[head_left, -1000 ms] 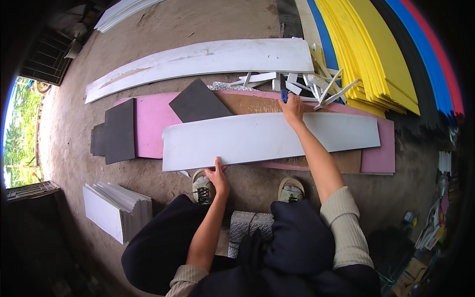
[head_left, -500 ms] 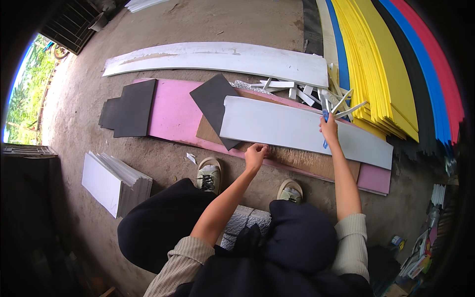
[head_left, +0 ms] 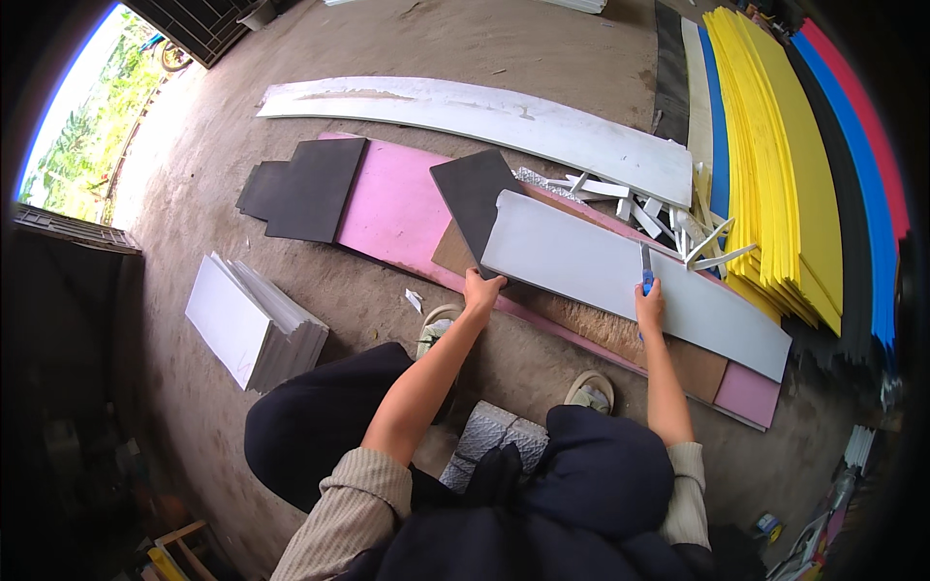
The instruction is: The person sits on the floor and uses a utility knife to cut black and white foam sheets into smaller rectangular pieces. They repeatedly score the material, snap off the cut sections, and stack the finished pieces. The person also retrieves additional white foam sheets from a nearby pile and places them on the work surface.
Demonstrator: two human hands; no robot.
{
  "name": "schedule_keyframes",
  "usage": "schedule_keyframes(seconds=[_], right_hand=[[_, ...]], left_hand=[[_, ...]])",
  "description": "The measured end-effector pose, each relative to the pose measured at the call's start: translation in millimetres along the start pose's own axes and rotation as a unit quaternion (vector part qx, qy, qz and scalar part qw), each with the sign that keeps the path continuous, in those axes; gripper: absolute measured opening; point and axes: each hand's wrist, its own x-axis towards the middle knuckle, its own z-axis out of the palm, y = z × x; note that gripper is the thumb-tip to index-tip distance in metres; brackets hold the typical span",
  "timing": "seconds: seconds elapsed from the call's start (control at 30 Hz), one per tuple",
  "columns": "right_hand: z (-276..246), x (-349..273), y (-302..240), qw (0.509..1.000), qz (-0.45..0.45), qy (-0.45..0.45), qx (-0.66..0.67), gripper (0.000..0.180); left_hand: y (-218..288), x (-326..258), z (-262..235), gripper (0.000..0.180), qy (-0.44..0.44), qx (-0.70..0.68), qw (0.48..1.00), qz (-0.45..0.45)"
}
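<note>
My right hand [head_left: 651, 308] is closed around a blue utility knife [head_left: 647, 282], its blade pointing away over the light grey-white sheet [head_left: 581, 254]. At that sheet's near left corner, my left hand [head_left: 481, 292] is closed on the near corner of a black sheet [head_left: 476, 194], which lies partly beneath the white one; my fingers hide the exact grip. Under both sits a brown board [head_left: 699, 369] with a frayed near edge. A long pink sheet [head_left: 399, 198] forms the bottom layer on the floor.
White offcut strips [head_left: 678, 228] lie in a heap beyond the sheet. A long white panel [head_left: 484, 121] stretches behind. Stacked yellow sheets [head_left: 775, 184] stand at right, and a pile of white pieces [head_left: 257, 324] at left. Black cut pieces [head_left: 310, 194] rest on the pink sheet's left end.
My left hand has moved left along the near edge to the sheets' corner. My right hand has drawn the knife back from the white strips toward me. The whole view has shifted.
</note>
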Motion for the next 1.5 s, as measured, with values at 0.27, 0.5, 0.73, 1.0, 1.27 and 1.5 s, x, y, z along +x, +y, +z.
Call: schedule_keyframes(seconds=[0.27,0.5,0.73,1.0,1.27,1.5], right_hand=[[-12,49,37,0.999,0.015,-0.023,0.021,0.021],[-85,34,-55,0.977,0.007,-0.123,0.175,0.012],[-188,55,-93,0.982,-0.183,-0.016,-0.031,0.017],[-173,30,-46,0.977,-0.136,-0.108,-0.127,0.026],[-118,14,26,0.961,0.090,0.071,-0.251,0.030],[-71,4,7,0.974,-0.090,0.115,-0.172,0.029]], left_hand=[[75,21,-84,0.034,0.141,-0.010,0.957,0.254],[153,-5,-197,0.029,0.210,0.233,0.813,0.491],[217,-19,-187,0.037,0.093,0.202,0.865,0.449],[146,51,-79,0.032,-0.055,0.051,0.942,0.326],[101,61,5,0.030,-0.162,0.036,0.968,0.188],[66,64,16,0.033,-0.067,0.149,0.894,0.418]])
